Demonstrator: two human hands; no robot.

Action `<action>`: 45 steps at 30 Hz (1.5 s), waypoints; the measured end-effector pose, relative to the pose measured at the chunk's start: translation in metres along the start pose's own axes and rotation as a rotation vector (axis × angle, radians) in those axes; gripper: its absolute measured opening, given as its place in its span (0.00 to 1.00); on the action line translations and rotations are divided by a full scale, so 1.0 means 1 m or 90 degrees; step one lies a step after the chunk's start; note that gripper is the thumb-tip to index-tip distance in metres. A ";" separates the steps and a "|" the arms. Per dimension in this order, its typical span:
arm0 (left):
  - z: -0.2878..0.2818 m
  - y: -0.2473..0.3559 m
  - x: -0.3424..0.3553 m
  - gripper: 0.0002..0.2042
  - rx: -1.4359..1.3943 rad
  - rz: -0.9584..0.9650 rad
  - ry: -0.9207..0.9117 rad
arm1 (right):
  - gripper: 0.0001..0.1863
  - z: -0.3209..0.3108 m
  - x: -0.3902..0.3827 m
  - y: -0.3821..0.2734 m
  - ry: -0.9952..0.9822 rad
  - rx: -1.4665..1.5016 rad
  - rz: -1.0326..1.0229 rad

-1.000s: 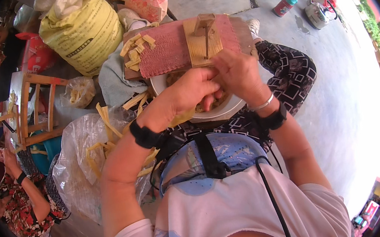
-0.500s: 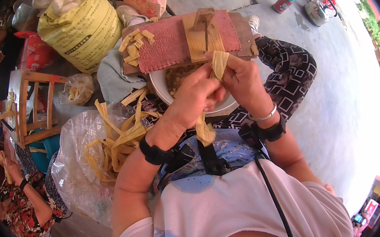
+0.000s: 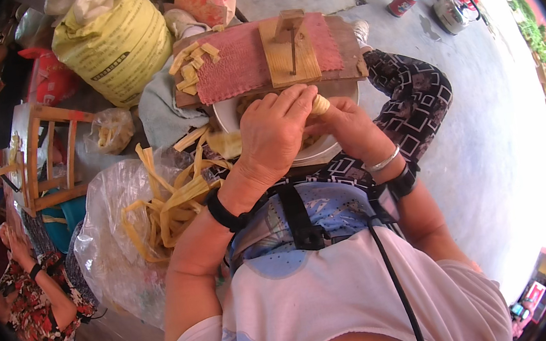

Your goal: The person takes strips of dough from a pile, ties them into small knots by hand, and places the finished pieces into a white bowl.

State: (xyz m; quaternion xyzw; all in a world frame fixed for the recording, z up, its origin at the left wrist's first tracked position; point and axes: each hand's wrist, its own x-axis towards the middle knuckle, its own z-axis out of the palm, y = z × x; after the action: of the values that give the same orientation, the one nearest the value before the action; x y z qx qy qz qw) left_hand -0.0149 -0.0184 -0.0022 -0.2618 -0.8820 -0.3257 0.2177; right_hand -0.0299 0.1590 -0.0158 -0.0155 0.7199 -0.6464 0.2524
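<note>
Between my hands, over a white basin (image 3: 227, 115), is a yellow flat strip wound into a small roll (image 3: 321, 104). My left hand (image 3: 274, 133) is closed over the strip, its fingertips at the roll. A loose tail of the strip (image 3: 225, 145) sticks out to the left behind that hand. My right hand (image 3: 353, 131) pinches the roll from the right side. Just beyond lies a wooden board (image 3: 355, 60) with a pink textured cloth (image 3: 230, 61). On the cloth sits a wooden block (image 3: 306, 59) with an upright piece and a thin dark rod.
Short yellow folded pieces (image 3: 191, 69) lie at the board's left. Long yellow strips (image 3: 163, 213) rest on clear plastic (image 3: 109, 236) to my left. Also around: a yellow sack (image 3: 114, 50), a wooden chair (image 3: 49, 155), a flask (image 3: 405, 2), a kettle (image 3: 454, 14), and another person's arm (image 3: 51, 290).
My left hand has turned over and forward, covering more of the strip. The strip's tail has swung from below my hands to the left. The strip's upper end now shows as a compact roll.
</note>
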 end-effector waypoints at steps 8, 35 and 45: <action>0.004 0.021 0.007 0.14 -0.232 -0.145 -0.016 | 0.07 0.010 -0.003 0.005 0.021 0.222 -0.124; -0.019 -0.001 -0.017 0.09 -0.102 -0.244 -0.187 | 0.08 -0.038 -0.021 -0.029 -0.083 -0.573 -0.298; -0.020 -0.001 -0.010 0.12 -0.340 -0.273 -0.346 | 0.05 -0.033 -0.016 -0.041 -0.133 -0.757 -0.502</action>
State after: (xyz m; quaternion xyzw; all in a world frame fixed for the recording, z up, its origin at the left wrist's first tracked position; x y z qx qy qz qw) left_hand -0.0034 -0.0362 0.0057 -0.1963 -0.8264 -0.4997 -0.1700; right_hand -0.0415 0.1884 0.0291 -0.4703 0.8631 -0.1832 0.0167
